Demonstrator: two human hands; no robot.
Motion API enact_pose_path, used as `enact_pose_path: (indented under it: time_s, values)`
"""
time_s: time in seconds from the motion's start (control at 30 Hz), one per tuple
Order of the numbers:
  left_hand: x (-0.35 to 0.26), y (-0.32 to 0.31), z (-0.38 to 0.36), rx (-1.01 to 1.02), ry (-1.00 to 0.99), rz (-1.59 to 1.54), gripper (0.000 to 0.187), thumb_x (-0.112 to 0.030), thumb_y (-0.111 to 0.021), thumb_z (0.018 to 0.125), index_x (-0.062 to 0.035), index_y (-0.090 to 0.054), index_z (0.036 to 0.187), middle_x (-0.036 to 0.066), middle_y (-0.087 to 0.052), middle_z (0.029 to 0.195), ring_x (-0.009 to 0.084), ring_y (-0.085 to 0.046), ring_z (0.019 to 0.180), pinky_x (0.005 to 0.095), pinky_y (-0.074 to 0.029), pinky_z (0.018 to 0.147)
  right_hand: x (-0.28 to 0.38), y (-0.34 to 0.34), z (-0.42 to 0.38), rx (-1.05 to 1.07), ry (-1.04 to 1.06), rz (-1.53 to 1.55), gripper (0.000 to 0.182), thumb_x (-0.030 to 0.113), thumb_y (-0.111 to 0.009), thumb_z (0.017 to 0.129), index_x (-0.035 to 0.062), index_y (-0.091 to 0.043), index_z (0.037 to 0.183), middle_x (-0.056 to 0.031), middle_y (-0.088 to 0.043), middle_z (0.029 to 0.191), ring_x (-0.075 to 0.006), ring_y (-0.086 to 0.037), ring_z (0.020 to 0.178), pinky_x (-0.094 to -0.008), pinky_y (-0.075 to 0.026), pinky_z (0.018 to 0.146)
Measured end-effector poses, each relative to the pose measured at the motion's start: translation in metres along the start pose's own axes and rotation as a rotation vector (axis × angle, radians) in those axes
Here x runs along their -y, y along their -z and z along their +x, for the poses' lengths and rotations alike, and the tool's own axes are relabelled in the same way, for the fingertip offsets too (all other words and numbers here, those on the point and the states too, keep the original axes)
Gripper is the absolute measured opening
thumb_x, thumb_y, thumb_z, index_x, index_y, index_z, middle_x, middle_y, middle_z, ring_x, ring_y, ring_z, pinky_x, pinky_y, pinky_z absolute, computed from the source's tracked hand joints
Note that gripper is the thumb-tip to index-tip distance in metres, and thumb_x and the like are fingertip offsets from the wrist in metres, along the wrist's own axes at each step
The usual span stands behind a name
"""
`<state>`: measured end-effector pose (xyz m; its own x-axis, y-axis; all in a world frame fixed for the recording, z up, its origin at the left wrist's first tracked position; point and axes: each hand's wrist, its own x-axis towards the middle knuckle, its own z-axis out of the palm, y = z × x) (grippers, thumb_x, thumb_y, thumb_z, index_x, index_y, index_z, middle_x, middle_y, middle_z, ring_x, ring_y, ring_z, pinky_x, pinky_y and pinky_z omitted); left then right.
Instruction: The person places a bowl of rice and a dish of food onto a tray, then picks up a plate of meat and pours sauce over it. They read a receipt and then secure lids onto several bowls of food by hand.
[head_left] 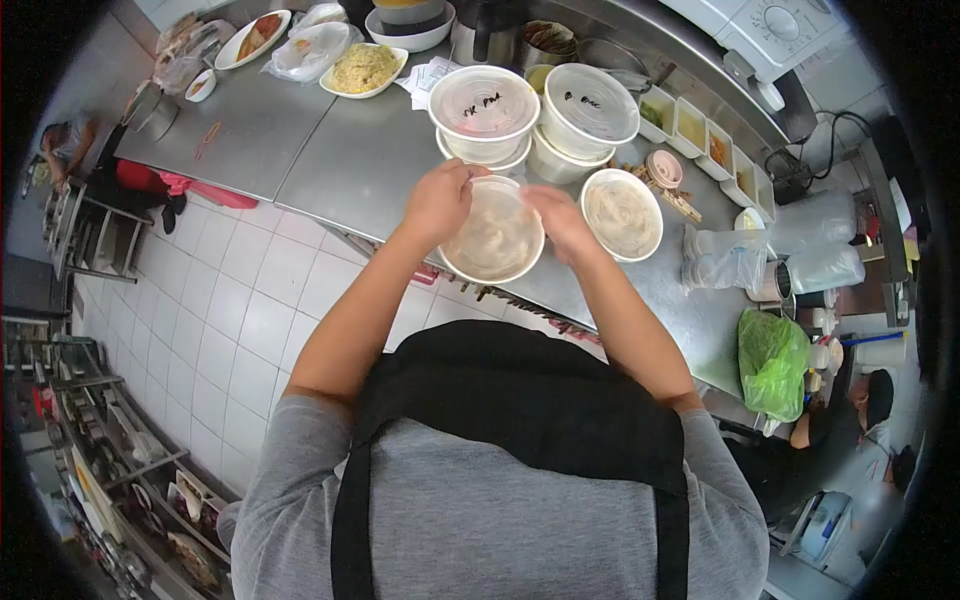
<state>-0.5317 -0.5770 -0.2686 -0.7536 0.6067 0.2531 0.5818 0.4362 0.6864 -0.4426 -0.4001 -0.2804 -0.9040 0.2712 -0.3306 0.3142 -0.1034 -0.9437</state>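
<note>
Right in front of me at the counter's front edge is a round white takeaway bowl (492, 240) with a cloudy see-through lid on it. My left hand (440, 205) is curled round the bowl's left side, its fingers at the far rim. At the right rim is my right hand (562, 222), its fingers smeared by motion, so their grip does not show. A second lidded bowl (622, 215) stands just to the right. Behind them, lidded bowls are stacked in two piles, the left top bowl (484, 105) and the right top bowl (590, 108) bearing black handwriting.
A plate of yellow food (364, 70) and an oval dish (252, 40) lie at the back left. White ingredient tubs (690, 128) line the back right. Plastic-wrapped containers (725, 255) and a green bag (773, 362) stand on the right. Other people are at both sides.
</note>
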Motion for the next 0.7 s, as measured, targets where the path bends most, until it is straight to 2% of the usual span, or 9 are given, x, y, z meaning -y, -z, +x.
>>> enact_pose_path:
  time_s: [0.07, 0.17, 0.27, 0.47, 0.57, 0.67, 0.7]
  values:
    - [-0.002, -0.002, -0.006, -0.033, -0.007, 0.019, 0.025, -0.005, -0.052, 0.084, -0.009, -0.069, 0.102, 0.013, -0.062, 0.094, 0.0333, -0.061, 0.087, 0.0428, -0.049, 0.077, 0.015, -0.008, -0.013, -0.09, -0.096, 0.229, 0.026, 0.024, -0.059, 0.092, -0.0004, -0.066, 0.095, -0.0035, -0.064, 0.079, -0.0125, -0.059, 0.075, -0.0271, -0.047, 0.069]
    - [-0.014, -0.006, -0.024, -0.048, 0.018, 0.024, 0.026, -0.004, -0.051, 0.085, -0.0092, -0.069, 0.103, 0.013, -0.062, 0.093, 0.0335, -0.062, 0.085, 0.0419, -0.049, 0.076, -0.006, -0.003, -0.009, -0.089, -0.02, 0.268, 0.014, 0.016, -0.064, 0.089, 0.0025, -0.065, 0.086, -0.0014, -0.063, 0.075, -0.0089, -0.056, 0.064, -0.0242, -0.045, 0.059]
    - [-0.024, -0.015, -0.044, -0.065, 0.041, -0.042, 0.024, -0.005, -0.052, 0.086, -0.009, -0.068, 0.103, 0.014, -0.061, 0.093, 0.0338, -0.062, 0.085, 0.0411, -0.049, 0.076, -0.016, 0.005, -0.015, -0.115, 0.005, 0.148, 0.013, 0.014, -0.067, 0.086, 0.0032, -0.064, 0.079, -0.0003, -0.062, 0.07, -0.0065, -0.052, 0.058, -0.0226, -0.042, 0.053]
    - [-0.027, -0.016, -0.049, 0.005, 0.066, -0.14, 0.022, -0.01, -0.053, 0.089, -0.0085, -0.065, 0.107, 0.013, -0.06, 0.096, 0.0334, -0.061, 0.09, 0.0403, -0.048, 0.079, -0.022, 0.001, -0.027, -0.251, 0.214, -0.137, 0.012, 0.013, -0.066, 0.085, 0.002, -0.066, 0.081, -0.0003, -0.061, 0.068, -0.0081, -0.053, 0.06, -0.0248, -0.043, 0.056]
    - [-0.026, -0.013, -0.045, 0.059, 0.092, -0.137, 0.022, -0.011, -0.052, 0.09, -0.0087, -0.065, 0.107, 0.013, -0.06, 0.098, 0.0332, -0.06, 0.092, 0.0403, -0.048, 0.08, -0.026, 0.001, -0.023, -0.288, 0.246, -0.216, 0.011, 0.012, -0.066, 0.085, 0.0013, -0.066, 0.082, -0.0005, -0.061, 0.069, -0.009, -0.054, 0.061, -0.0254, -0.044, 0.057]
    - [-0.026, -0.009, -0.042, 0.116, 0.104, -0.117, 0.021, -0.011, -0.052, 0.089, -0.0087, -0.065, 0.106, 0.012, -0.06, 0.097, 0.0329, -0.06, 0.093, 0.0408, -0.048, 0.079, -0.021, 0.005, -0.022, -0.185, 0.119, -0.076, 0.012, 0.013, -0.066, 0.085, 0.0014, -0.066, 0.081, -0.0013, -0.062, 0.071, -0.0101, -0.056, 0.062, -0.0251, -0.044, 0.057]
    - [-0.026, -0.007, -0.042, 0.135, 0.11, -0.109, 0.021, -0.01, -0.052, 0.089, -0.0086, -0.065, 0.106, 0.011, -0.06, 0.097, 0.0327, -0.06, 0.093, 0.0411, -0.048, 0.079, -0.019, 0.006, -0.021, -0.112, 0.016, 0.029, 0.012, 0.013, -0.065, 0.085, 0.0017, -0.066, 0.082, -0.0014, -0.063, 0.071, -0.0103, -0.056, 0.063, -0.0252, -0.044, 0.057]
